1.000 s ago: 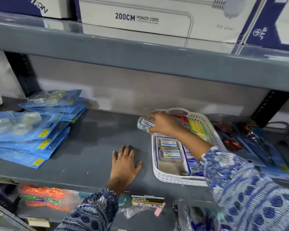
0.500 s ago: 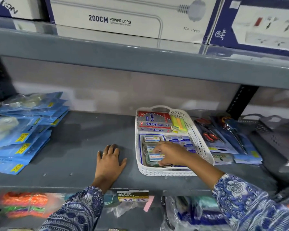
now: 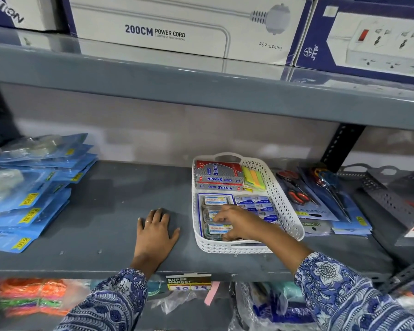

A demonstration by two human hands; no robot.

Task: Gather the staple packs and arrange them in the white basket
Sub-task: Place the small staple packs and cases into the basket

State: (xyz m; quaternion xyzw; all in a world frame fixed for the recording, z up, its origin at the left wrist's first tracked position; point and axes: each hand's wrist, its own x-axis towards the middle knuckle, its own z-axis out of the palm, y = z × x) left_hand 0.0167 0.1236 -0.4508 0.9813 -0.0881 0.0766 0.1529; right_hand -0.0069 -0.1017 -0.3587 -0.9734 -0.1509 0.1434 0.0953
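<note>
A white basket (image 3: pixel 287 207) stands on the grey shelf, right of middle. Red and grey staple boxes (image 3: pixel 219 174) lie at its back, beside bright sticky notes (image 3: pixel 253 179). Small clear staple packs (image 3: pixel 215 199) lie in a column along its left side, with blue packs (image 3: pixel 255 202) to their right. My right hand (image 3: pixel 239 223) reaches into the basket from the right, its fingers and thumb curled around the frontmost clear pack (image 3: pixel 219 228), which rests low in the basket. My left hand (image 3: pixel 154 231) lies flat on the bare shelf, left of the basket, fingers spread, holding nothing.
Blue blister packs of tape (image 3: pixel 29 199) are stacked at the left. Carded scissors (image 3: pixel 306 199) lie right of the basket, and a grey perforated basket (image 3: pixel 392 194) stands beyond them. The upper shelf (image 3: pixel 201 91) hangs low overhead, carrying a power cord box (image 3: pixel 177 27).
My right hand carried a clear staple pack from above the basket's left rim down to the front of the basket. My left hand stayed flat on the shelf.
</note>
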